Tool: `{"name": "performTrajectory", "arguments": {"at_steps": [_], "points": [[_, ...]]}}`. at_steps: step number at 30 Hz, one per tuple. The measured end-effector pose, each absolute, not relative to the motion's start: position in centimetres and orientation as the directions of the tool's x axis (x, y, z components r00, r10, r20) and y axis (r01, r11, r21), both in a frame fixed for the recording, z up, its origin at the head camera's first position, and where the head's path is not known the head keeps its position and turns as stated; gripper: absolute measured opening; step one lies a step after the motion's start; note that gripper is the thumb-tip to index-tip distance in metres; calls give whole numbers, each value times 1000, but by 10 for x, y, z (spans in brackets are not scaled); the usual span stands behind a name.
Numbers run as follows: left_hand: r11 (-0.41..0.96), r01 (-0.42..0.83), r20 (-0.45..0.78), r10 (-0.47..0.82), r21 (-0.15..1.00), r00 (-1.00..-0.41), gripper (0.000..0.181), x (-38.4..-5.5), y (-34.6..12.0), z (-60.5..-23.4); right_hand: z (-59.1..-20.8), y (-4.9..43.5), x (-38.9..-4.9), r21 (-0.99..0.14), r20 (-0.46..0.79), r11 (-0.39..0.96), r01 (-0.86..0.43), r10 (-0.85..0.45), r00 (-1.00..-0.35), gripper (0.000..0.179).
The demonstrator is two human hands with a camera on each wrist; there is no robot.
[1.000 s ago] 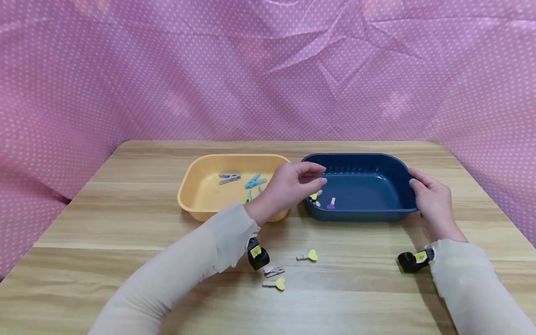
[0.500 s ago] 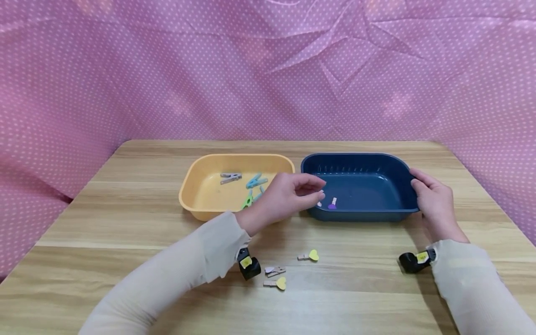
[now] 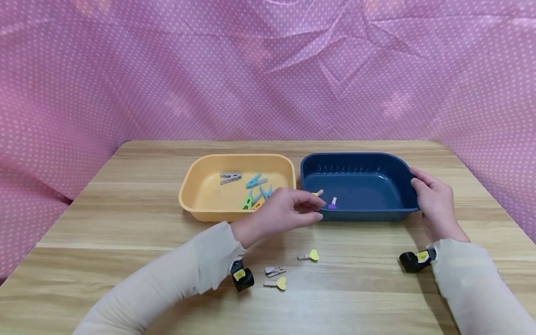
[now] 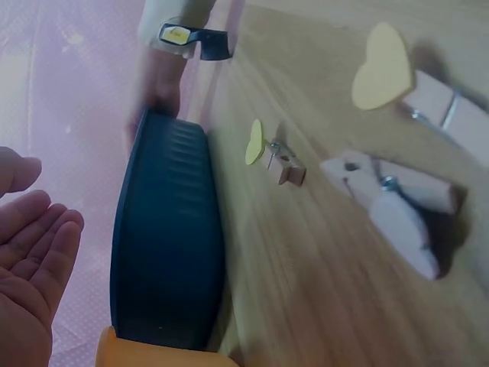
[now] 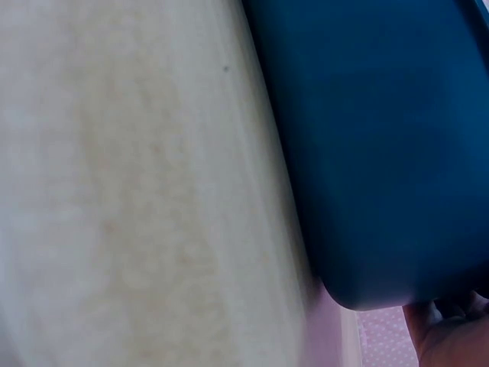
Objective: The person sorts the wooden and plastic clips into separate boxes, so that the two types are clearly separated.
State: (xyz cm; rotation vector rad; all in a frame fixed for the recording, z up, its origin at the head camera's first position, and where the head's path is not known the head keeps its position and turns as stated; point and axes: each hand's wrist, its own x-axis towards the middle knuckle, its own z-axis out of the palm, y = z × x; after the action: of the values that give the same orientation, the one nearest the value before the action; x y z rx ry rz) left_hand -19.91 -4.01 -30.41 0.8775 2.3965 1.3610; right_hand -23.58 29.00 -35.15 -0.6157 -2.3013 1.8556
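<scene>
My left hand (image 3: 284, 211) hovers over the near gap between the two tubs, fingers loosely bent. The left wrist view shows nothing between its fingers. With thumb and fingers, my right hand (image 3: 435, 200) grips the right rim of the dark blue tub (image 3: 364, 216). Inside that tub, at its near left, lie a purple-tipped clothespin (image 3: 332, 203) and a yellow one (image 3: 319, 193), partly hidden by the rim and hand. On the table in front are two clothespins with yellow hearts, the farther clothespin (image 3: 308, 256) and the nearer clothespin (image 3: 275, 284), plus a clothespin with a pale heart (image 3: 275, 271).
A yellow tub (image 3: 213, 216) stands left of the blue one, close beside it. It holds several larger clothespins, among them a grey clothespin (image 3: 231, 178), a blue clothespin (image 3: 256, 181) and a green clothespin (image 3: 247, 201). Pink dotted cloth (image 3: 268, 83) hangs behind the wooden table.
My left hand has drawn back from over the blue tub's left end, toward the near side of the table. My right hand keeps its grip on the rim.
</scene>
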Motion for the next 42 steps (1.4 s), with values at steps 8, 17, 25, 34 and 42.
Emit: {"name": "performTrajectory", "arguments": {"at_steps": [8,17,25,34,42], "points": [[381,371,31,661,847,-750,24,-195,-42,-311,-347,287,-235,-952,-169,176,249,377,-911,44],[365,412,34,712,835,-701,23,-192,-46,-318,-349,288,-233,-965,-161,136,225,374,-913,44],[416,327,-99,732,848,-674,28,-189,-49,-326,-350,289,-234,-972,-176,88,220,353,-919,45],[398,399,-88,791,826,-606,31,-188,-48,-338,-350,288,-234,-968,-195,84,237,343,-919,45],[412,419,-117,811,809,-573,32,-188,-46,-345,-350,288,-235,-964,-196,103,246,351,-916,45]]}}
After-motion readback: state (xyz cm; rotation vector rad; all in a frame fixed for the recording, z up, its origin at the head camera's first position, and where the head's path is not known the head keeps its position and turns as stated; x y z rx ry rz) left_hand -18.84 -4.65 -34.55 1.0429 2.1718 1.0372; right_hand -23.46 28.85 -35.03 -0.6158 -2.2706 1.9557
